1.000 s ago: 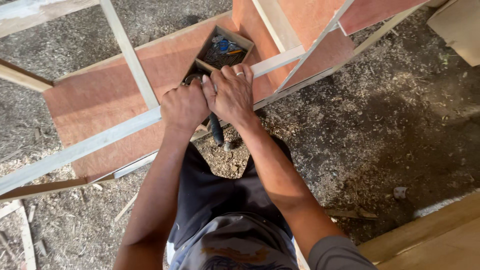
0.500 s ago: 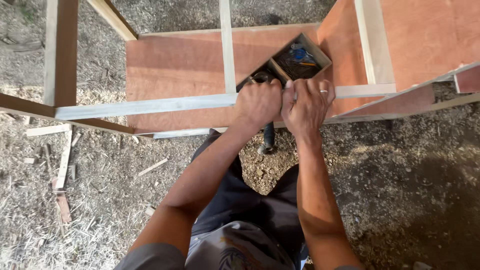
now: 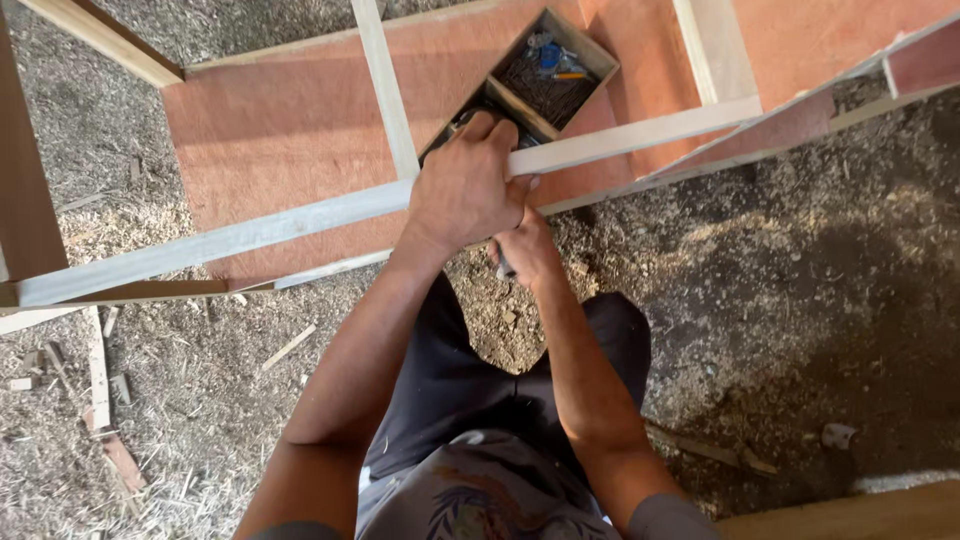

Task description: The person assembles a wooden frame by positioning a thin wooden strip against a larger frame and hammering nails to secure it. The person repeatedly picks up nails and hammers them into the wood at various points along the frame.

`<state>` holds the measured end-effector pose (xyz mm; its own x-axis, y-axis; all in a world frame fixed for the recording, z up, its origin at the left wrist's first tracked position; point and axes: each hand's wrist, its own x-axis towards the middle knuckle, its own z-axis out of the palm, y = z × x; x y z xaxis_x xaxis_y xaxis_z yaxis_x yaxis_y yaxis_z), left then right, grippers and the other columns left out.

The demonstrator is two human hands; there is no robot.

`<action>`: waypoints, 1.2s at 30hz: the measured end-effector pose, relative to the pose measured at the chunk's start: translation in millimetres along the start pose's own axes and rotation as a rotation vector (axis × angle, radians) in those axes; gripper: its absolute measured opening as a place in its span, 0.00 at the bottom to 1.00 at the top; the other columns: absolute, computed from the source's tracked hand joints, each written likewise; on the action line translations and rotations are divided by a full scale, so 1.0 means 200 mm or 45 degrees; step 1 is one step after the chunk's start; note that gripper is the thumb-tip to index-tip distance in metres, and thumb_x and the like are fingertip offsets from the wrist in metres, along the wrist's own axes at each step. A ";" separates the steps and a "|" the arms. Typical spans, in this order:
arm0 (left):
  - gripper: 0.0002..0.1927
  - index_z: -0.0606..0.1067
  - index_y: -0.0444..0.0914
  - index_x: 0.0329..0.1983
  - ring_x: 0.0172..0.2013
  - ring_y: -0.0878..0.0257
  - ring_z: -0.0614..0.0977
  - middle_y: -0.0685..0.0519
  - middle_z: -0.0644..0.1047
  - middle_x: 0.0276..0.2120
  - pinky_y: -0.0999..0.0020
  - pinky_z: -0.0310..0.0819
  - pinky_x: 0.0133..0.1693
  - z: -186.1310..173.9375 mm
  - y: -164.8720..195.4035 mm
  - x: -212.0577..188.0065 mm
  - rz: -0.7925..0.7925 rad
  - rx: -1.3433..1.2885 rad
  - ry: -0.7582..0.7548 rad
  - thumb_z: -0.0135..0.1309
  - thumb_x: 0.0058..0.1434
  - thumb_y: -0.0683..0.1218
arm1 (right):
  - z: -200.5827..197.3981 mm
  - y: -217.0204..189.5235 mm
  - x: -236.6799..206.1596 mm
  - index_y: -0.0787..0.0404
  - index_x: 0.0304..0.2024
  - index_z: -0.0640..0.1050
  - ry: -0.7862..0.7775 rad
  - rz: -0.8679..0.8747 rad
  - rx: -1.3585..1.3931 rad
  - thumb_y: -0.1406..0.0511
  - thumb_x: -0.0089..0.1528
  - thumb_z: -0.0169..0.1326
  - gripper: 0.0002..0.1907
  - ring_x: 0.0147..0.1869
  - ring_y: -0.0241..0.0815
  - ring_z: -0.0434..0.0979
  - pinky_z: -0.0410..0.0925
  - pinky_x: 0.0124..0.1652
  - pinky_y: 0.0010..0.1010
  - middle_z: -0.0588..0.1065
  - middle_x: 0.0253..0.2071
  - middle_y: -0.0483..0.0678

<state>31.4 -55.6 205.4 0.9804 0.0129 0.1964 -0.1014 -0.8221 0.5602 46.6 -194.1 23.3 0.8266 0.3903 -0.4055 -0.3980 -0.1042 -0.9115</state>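
Head view: left hand [image 3: 465,195] now alone on the pale rail [image 3: 300,222], fingers clamped over it; right hand [image 3: 522,250] has dropped beneath, grip unclear.

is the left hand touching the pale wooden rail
Touching. The head view shows the left hand laid over the pale wooden rail, fingers wrapped across its top edge, no gap between them.
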 end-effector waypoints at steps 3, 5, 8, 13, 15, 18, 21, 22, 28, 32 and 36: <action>0.19 0.73 0.33 0.41 0.37 0.41 0.83 0.41 0.76 0.40 0.48 0.79 0.38 0.00 0.00 -0.01 0.050 -0.044 0.030 0.65 0.55 0.50 | -0.04 -0.03 -0.11 0.71 0.48 0.75 0.016 -0.006 -0.300 0.69 0.66 0.54 0.11 0.23 0.35 0.72 0.66 0.20 0.30 0.74 0.28 0.49; 0.19 0.73 0.32 0.41 0.37 0.41 0.83 0.41 0.75 0.40 0.48 0.79 0.37 0.01 -0.01 -0.01 0.034 -0.027 -0.002 0.65 0.56 0.49 | -0.06 -0.04 -0.20 0.67 0.58 0.71 -0.042 -0.278 -0.276 0.70 0.64 0.54 0.19 0.24 0.32 0.71 0.67 0.22 0.27 0.72 0.29 0.46; 0.19 0.73 0.32 0.40 0.40 0.41 0.83 0.41 0.75 0.38 0.49 0.79 0.36 0.03 -0.03 -0.01 0.078 -0.019 0.059 0.65 0.54 0.49 | -0.08 -0.01 -0.30 0.68 0.56 0.71 -0.106 -0.456 -0.271 0.70 0.62 0.57 0.21 0.26 0.31 0.71 0.67 0.25 0.26 0.72 0.30 0.45; 0.17 0.73 0.32 0.41 0.40 0.43 0.82 0.41 0.75 0.39 0.50 0.80 0.38 0.06 -0.06 -0.01 0.021 0.000 -0.020 0.62 0.56 0.48 | -0.02 0.01 -0.36 0.66 0.57 0.71 -0.168 -0.385 -0.219 0.67 0.61 0.56 0.22 0.26 0.30 0.72 0.69 0.24 0.26 0.73 0.31 0.44; 0.17 0.73 0.32 0.42 0.41 0.43 0.83 0.41 0.75 0.39 0.51 0.80 0.39 0.04 -0.06 -0.01 0.042 0.001 0.014 0.61 0.56 0.48 | 0.01 -0.03 -0.39 0.66 0.58 0.69 -0.192 -0.326 -0.091 0.67 0.62 0.56 0.22 0.26 0.29 0.71 0.69 0.25 0.28 0.72 0.32 0.44; 0.19 0.74 0.35 0.42 0.40 0.41 0.82 0.41 0.75 0.38 0.48 0.78 0.38 -0.02 -0.04 -0.01 0.015 -0.130 0.022 0.63 0.54 0.50 | 0.02 -0.17 -0.48 0.63 0.55 0.69 -0.264 -0.270 -0.028 0.65 0.64 0.57 0.19 0.25 0.30 0.70 0.69 0.26 0.27 0.70 0.29 0.43; 0.19 0.74 0.36 0.44 0.38 0.41 0.82 0.43 0.75 0.39 0.47 0.76 0.38 -0.07 -0.01 0.00 -0.148 -0.238 -0.073 0.64 0.57 0.52 | 0.00 -0.36 -0.67 0.66 0.40 0.68 -0.153 0.046 -0.247 0.61 0.66 0.59 0.16 0.22 0.35 0.72 0.69 0.25 0.30 0.71 0.22 0.47; 0.18 0.74 0.37 0.44 0.39 0.42 0.82 0.44 0.76 0.39 0.48 0.76 0.39 -0.09 0.00 0.01 -0.134 -0.274 -0.020 0.64 0.57 0.51 | 0.00 -0.43 -0.74 0.64 0.39 0.68 -0.152 0.107 -0.206 0.61 0.65 0.59 0.15 0.21 0.35 0.72 0.70 0.24 0.30 0.71 0.22 0.46; 0.22 0.76 0.37 0.51 0.51 0.42 0.74 0.42 0.73 0.48 0.47 0.68 0.53 -0.10 0.13 -0.10 -0.146 -0.174 0.284 0.69 0.57 0.49 | 0.03 -0.72 -1.25 0.66 0.34 0.71 -0.074 0.374 -0.104 0.63 0.63 0.57 0.12 0.19 0.38 0.75 0.72 0.23 0.35 0.74 0.21 0.47; 0.37 0.71 0.35 0.64 0.59 0.38 0.68 0.36 0.67 0.57 0.43 0.64 0.57 -0.20 0.33 -0.43 -0.579 -0.048 -0.074 0.66 0.54 0.55 | 0.04 -1.03 -1.59 0.70 0.37 0.75 -0.113 0.502 -0.141 0.63 0.62 0.58 0.13 0.20 0.39 0.76 0.68 0.21 0.35 0.76 0.22 0.47; 0.46 0.66 0.31 0.64 0.62 0.35 0.66 0.31 0.65 0.60 0.47 0.63 0.60 -0.46 0.45 -0.71 -1.244 -0.255 -0.302 0.68 0.52 0.63 | 0.09 -1.48 -1.87 0.69 0.41 0.77 -0.362 0.487 -0.473 0.63 0.61 0.59 0.14 0.19 0.40 0.76 0.68 0.22 0.33 0.77 0.20 0.53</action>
<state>-133.3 -78.1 301.8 0.6556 0.4957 -0.5696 0.7546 -0.4024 0.5184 -152.6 -293.8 445.7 0.4935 0.4859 -0.7214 -0.4379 -0.5778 -0.6887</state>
